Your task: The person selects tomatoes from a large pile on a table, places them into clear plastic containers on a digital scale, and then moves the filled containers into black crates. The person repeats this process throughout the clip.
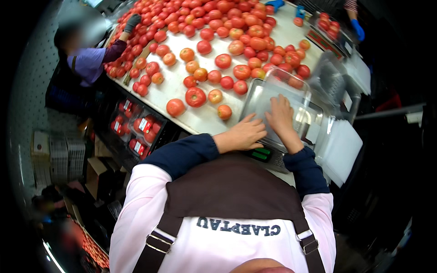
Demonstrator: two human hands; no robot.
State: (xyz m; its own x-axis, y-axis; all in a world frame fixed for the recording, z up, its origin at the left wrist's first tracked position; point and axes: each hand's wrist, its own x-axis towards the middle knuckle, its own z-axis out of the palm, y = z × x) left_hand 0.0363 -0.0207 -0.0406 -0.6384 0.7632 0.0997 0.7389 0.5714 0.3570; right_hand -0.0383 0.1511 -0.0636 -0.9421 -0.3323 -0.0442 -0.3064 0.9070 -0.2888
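Observation:
A scale with a metal pan (264, 89) stands at the table's edge before me, its green display facing my body. On the pan lies a clear plastic clamshell container (307, 117), its transparent lid (290, 80) tilted up on the far side. My right hand (281, 114) is palm down over the container, thumb apart from the fingers; no grip shows. My left hand (244, 134) is spread at the pan's near left edge, with nothing in it. Loose tomatoes (223, 61) lie on the white table beyond both hands.
Stacked clear containers (331, 76) and white sheets (341, 150) are at the right. Packed tomatoes (143, 126) fill a black crate below the table's left edge. One person's gloved hand (132, 23) is among tomatoes; another's blue-gloved hand (357, 30) is near a second scale (324, 42).

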